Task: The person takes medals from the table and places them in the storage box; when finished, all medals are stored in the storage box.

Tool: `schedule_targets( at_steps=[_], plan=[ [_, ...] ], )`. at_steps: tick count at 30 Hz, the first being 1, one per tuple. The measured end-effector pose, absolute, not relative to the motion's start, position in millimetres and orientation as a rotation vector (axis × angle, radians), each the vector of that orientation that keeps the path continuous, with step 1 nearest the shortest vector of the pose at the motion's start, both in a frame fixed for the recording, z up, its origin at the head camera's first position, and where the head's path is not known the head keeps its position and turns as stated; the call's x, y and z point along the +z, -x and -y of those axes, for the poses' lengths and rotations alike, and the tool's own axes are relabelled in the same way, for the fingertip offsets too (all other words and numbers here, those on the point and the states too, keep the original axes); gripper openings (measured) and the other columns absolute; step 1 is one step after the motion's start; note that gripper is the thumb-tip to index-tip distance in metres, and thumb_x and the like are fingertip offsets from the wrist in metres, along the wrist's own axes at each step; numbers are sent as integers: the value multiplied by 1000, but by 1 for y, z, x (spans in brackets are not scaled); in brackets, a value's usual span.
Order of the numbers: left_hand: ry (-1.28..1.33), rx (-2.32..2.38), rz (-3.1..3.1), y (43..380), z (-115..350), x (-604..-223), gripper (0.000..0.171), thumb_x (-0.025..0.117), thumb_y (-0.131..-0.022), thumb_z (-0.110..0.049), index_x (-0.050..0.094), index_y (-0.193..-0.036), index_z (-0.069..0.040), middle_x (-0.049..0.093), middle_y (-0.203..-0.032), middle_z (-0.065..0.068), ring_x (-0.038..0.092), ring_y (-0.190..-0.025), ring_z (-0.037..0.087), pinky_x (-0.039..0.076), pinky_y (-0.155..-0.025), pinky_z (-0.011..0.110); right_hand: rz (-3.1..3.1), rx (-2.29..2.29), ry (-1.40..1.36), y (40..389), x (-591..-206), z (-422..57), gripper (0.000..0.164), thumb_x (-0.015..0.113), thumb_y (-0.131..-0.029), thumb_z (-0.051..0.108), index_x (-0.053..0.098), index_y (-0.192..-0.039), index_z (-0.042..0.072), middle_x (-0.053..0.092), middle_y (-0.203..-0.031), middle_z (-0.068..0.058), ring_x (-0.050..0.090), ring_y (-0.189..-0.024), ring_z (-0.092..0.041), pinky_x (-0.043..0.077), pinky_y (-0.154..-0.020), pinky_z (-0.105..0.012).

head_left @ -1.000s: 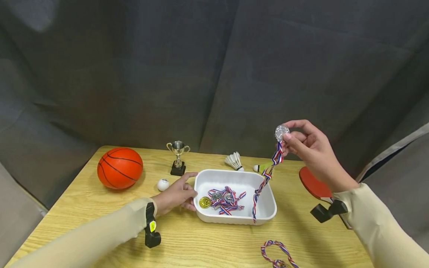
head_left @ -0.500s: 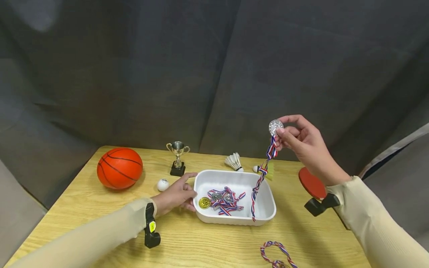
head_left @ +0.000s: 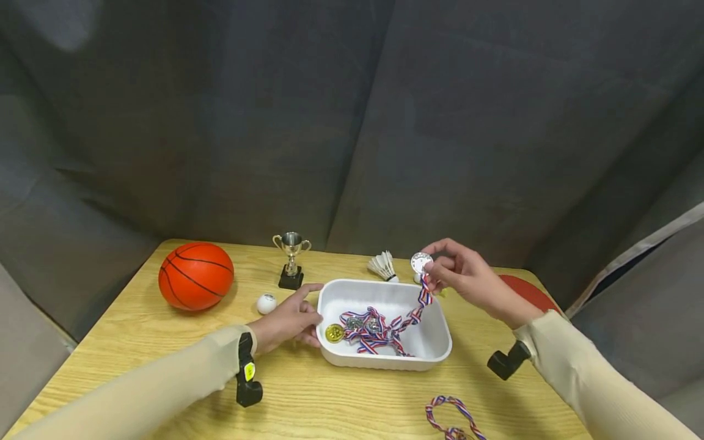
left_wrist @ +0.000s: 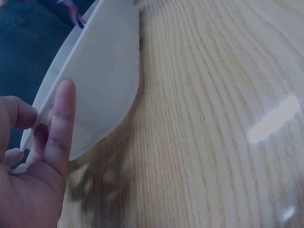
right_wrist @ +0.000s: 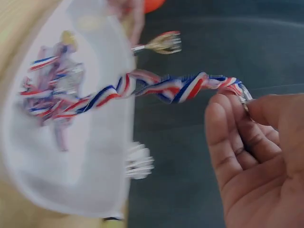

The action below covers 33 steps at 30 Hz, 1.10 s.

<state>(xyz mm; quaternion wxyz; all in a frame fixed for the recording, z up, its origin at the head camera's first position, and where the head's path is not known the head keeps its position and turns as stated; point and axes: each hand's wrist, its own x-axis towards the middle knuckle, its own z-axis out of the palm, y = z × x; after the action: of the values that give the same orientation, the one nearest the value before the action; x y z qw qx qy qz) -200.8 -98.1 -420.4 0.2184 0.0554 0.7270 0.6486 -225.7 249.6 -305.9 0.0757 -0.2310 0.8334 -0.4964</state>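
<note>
My right hand (head_left: 464,278) pinches a silver medal (head_left: 421,263) between thumb and fingers above the right back part of a white plastic tub (head_left: 385,363). From the medal a twisted red, white and blue ribbon (right_wrist: 183,89) trails down into the tub. Inside lie a gold medal (head_left: 334,333) and two silver medals with tangled ribbons, one silver medal (head_left: 373,325) lying right of the other. At the tub's left end my left hand (head_left: 291,321) grips the rim; in the left wrist view a thumb and fingers (left_wrist: 64,114) straddle the wall.
An orange basketball (head_left: 196,276), a small trophy cup (head_left: 291,260) and a white ball (head_left: 266,304) stand to the left. Behind the tub lies a white shuttlecock (head_left: 383,266). A red paddle (head_left: 528,289) is partly behind the right arm. Another striped ribbon (head_left: 453,404) lies in front.
My right hand has moved left and down with the silver medal, and the ribbon's lower end now lies among the others in the tub. My left hand has stayed on the rim.
</note>
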Motion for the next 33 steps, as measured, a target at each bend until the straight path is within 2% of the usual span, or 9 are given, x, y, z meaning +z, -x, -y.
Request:
schedule_targets(
  at_steps=[4,8,12,19,25,28,33],
  plan=[
    [-155,1800,-2011,200,98,-420,78,58,-98,2,21,-165,-13,60,-107,23,64,-73,18,70,-67,30,-2430,-1362,636,231,-335,-250,33,58,-105,3,46,-133,-9,71,-89,-14,70,-77,-14,69,-72,-29],
    [-164,1801,-2008,200,98,-422,79,58,-98,2,21,-166,-13,59,-107,22,64,-73,18,70,-67,30,-2410,-1246,565,236,-359,-249,32,58,-103,4,48,-132,-7,71,-89,-11,68,-78,-14,67,-74,-27],
    [-169,1799,-2008,200,99,-422,79,58,-98,1,20,-166,-13,59,-107,22,64,-74,18,70,-68,30,-2401,-1141,567,241,-375,-243,29,60,-103,8,52,-128,-4,69,-85,-10,63,-74,-11,64,-69,-28],
    [-167,1798,-2008,201,98,-421,79,57,-99,2,20,-166,-14,60,-108,22,64,-74,18,70,-68,31,-2360,-1061,633,249,-394,-231,22,61,-102,3,53,-121,-6,71,-79,-15,62,-66,-9,68,-63,-40],
    [-172,1799,-2004,201,98,-423,79,58,-99,1,20,-166,-15,60,-108,23,64,-74,18,70,-68,31,-2354,-947,662,254,-406,-224,18,62,-101,2,54,-116,-5,76,-81,-17,64,-60,-11,65,-59,-37],
    [-171,1801,-2005,201,97,-423,79,58,-99,1,20,-166,-15,60,-108,23,64,-74,18,70,-68,31,-2380,-876,684,256,-410,-222,17,64,-99,3,56,-113,-4,76,-80,-14,62,-59,-9,65,-57,-39],
    [-160,1804,-2001,202,98,-424,78,57,-100,2,19,-167,-15,60,-109,23,65,-74,18,70,-68,30,-2411,-803,694,257,-415,-217,15,66,-97,3,57,-108,-1,73,-76,-10,54,-55,-6,58,-50,-28]
  ],
)
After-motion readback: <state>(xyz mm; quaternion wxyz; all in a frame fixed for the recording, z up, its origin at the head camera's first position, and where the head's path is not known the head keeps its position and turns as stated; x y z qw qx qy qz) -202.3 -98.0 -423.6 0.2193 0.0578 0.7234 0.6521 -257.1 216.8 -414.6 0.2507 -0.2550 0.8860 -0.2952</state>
